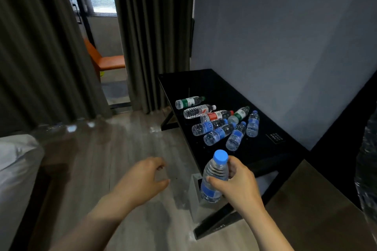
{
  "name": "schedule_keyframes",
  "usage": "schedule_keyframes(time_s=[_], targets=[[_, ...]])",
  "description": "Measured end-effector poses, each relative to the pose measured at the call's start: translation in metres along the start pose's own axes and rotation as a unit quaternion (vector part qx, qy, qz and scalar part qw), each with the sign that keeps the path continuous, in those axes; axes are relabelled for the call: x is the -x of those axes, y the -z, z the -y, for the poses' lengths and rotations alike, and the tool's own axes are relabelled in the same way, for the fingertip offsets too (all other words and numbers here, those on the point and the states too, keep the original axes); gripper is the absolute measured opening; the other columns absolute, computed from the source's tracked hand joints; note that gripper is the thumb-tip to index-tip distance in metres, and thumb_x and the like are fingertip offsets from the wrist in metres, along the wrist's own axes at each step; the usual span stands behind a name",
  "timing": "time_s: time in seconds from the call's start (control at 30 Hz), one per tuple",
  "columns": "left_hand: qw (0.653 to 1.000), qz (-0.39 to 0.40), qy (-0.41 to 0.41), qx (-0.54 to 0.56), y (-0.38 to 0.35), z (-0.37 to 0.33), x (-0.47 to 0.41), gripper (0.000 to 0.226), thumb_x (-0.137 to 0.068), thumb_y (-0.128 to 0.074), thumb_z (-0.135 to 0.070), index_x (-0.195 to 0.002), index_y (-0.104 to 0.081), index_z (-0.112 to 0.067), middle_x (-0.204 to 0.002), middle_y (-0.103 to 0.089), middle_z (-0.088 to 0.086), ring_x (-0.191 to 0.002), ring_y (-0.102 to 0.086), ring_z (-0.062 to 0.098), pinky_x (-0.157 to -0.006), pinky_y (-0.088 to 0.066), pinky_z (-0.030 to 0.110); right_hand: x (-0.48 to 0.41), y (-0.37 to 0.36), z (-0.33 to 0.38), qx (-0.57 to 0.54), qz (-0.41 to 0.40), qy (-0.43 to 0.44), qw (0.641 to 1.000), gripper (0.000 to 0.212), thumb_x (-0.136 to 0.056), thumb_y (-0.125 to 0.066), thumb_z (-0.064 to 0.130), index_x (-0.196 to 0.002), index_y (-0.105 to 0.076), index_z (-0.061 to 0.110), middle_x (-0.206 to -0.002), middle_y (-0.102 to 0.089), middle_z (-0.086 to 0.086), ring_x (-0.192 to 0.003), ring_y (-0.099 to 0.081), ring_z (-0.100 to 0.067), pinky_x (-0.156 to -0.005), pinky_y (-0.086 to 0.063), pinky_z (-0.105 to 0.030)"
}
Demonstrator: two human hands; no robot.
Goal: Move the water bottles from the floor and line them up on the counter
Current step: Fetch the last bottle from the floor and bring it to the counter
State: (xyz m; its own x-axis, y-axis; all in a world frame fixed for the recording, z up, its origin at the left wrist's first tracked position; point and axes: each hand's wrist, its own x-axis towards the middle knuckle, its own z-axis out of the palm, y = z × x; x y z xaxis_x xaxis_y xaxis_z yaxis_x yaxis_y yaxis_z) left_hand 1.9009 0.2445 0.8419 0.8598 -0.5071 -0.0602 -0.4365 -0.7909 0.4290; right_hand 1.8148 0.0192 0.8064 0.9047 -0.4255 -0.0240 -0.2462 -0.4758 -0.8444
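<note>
A blue-capped bottle [215, 170] is being held cap up, slightly tilted, just off the near front edge of the counter [204, 83]. It is being gripped round its ribbed middle by the right hand [236, 183], fingers and thumb wrapped about it. The left hand [142, 179] is being held empty over the floor [122, 149], out from the counter, fingers loosely curled. Eight other bottles [236, 136] are lying on their sides near the counter's middle, not yet lined up. The held bottle appears full and is judged moderately heavy. Its thin plastic is likely to give and slip under a squeeze, so the ribbed waist is judged the safest hold.
</note>
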Motion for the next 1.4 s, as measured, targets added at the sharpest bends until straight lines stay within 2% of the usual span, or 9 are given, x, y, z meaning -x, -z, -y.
schedule_keyframes(time_s=[0.2, 0.4, 0.53, 0.63, 0.73, 0.9, 1.07, 1.23, 1.4], targets=[[0.999, 0.042, -0.01, 0.008, -0.001, 0.02, -0.063, 0.043, -0.087, -0.063, -0.035, -0.127, -0.055, -0.02, -0.124, -0.059, -0.005, -0.113, -0.055, 0.01, -0.091, -0.04, 0.017, -0.05, -0.014, -0.002, 0.007, -0.007, -0.04, 0.999, 0.046, -0.064, -0.082, 0.036, -0.103, -0.058, 0.037, -0.092, -0.07, 0.015, -0.085, -0.067, -0.001, -0.077, -0.058, -0.034], [0.996, 0.071, -0.05, 0.011, 0.003, 0.053, -0.133, 0.041, -0.086, -0.064, -0.031, -0.124, -0.056, -0.018, -0.123, -0.06, -0.003, -0.113, -0.057, 0.011, -0.091, -0.04, 0.017, -0.094, -0.042, -0.001, 0.006, -0.039, -0.083, 0.996, 0.05, -0.066, -0.082, 0.03, -0.107, -0.055, 0.039, -0.097, -0.069, 0.013, -0.091, -0.065, -0.005, -0.083, -0.056, -0.038], [0.991, 0.099, -0.092, 0.007, 0.009, 0.078, -0.184, 0.041, -0.085, -0.065, -0.029, -0.123, -0.056, -0.018, -0.119, -0.061, -0.002, -0.11, -0.058, 0.012, -0.092, -0.043, 0.021, -0.125, -0.062, 0.002, 0.003, -0.086, -0.124, 0.989, 0.05, -0.066, -0.081, 0.026, -0.1, -0.049, 0.045, -0.091, -0.065, 0.018, -0.088, -0.064, -0.005, -0.082, -0.056, -0.039], [0.986, 0.116, -0.12, 0.0, 0.012, 0.092, -0.22, 0.041, -0.084, -0.065, -0.034, -0.122, -0.056, -0.02, -0.119, -0.06, -0.005, -0.11, -0.057, 0.012, -0.092, -0.042, 0.02, -0.142, -0.074, 0.004, -0.001, -0.127, -0.162, 0.979, 0.055, -0.064, -0.082, 0.029, -0.11, -0.053, 0.037, -0.097, -0.065, 0.015, -0.092, -0.064, -0.007, -0.084, -0.055, -0.039], [0.978, 0.136, -0.156, 0.001, 0.011, 0.1, -0.253, 0.04, -0.084, -0.066, -0.035, -0.12, -0.057, -0.02, -0.117, -0.06, -0.002, -0.107, -0.057, 0.013, -0.089, -0.041, 0.02, -0.153, -0.083, 0.003, -0.002, -0.174, -0.191, 0.966, 0.056, -0.061, -0.083, 0.032, -0.11, -0.055, 0.034, -0.098, -0.066, 0.015, -0.09, -0.064, -0.004, -0.081, -0.055, -0.034], [0.966, 0.173, -0.193, -0.001, 0.003, 0.101, -0.295, 0.042, -0.082, -0.068, -0.036, -0.119, -0.058, -0.019, -0.117, -0.059, -0.001, -0.103, -0.057, 0.014, -0.087, -0.043, 0.022, -0.167, -0.089, -0.005, 0.016, -0.205, -0.23, 0.951, 0.059, -0.065, -0.082, 0.031, -0.116, -0.054, 0.03, -0.1, -0.066, 0.013, -0.09, -0.064, -0.006, -0.076, -0.053, -0.029], [0.953, 0.205, -0.223, -0.006, -0.009, 0.096, -0.342, 0.043, -0.083, -0.067, -0.039, -0.122, -0.057, -0.022, -0.116, -0.059, -0.004, -0.103, -0.057, 0.011, -0.079, -0.038, 0.017, -0.19, -0.095, -0.027, 0.011, -0.242, -0.269, 0.932, 0.059, -0.067, -0.082, 0.029, -0.117, -0.052, 0.03, -0.098, -0.063, 0.016, -0.087, -0.061, -0.006, -0.076, -0.051, -0.027], [0.942, 0.238, -0.235, -0.003, -0.026, 0.082, -0.393, 0.044, -0.083, -0.068, -0.034, -0.123, -0.057, -0.021, -0.119, -0.059, -0.002, -0.108, -0.057, 0.011, -0.087, -0.043, 0.019, -0.218, -0.098, -0.062, -0.007, -0.274, -0.305, 0.912, 0.06, -0.067, -0.083, 0.027, -0.118, -0.053, 0.029, -0.092, -0.061, 0.019, -0.086, -0.061, -0.007, -0.076, -0.052, -0.029], [0.935, 0.248, -0.254, -0.016, -0.037, 0.064, -0.437, 0.04, -0.084, -0.068, -0.036, -0.12, -0.057, -0.022, -0.117, -0.059, -0.004, -0.105, -0.057, 0.011, -0.089, -0.048, 0.025, -0.245, -0.1, -0.088, -0.017, -0.296, -0.318, 0.901, 0.057, -0.069, -0.083, 0.031, -0.119, -0.056, 0.029, -0.1, -0.067, 0.014, -0.09, -0.064, -0.008, -0.078, -0.055, -0.031]])
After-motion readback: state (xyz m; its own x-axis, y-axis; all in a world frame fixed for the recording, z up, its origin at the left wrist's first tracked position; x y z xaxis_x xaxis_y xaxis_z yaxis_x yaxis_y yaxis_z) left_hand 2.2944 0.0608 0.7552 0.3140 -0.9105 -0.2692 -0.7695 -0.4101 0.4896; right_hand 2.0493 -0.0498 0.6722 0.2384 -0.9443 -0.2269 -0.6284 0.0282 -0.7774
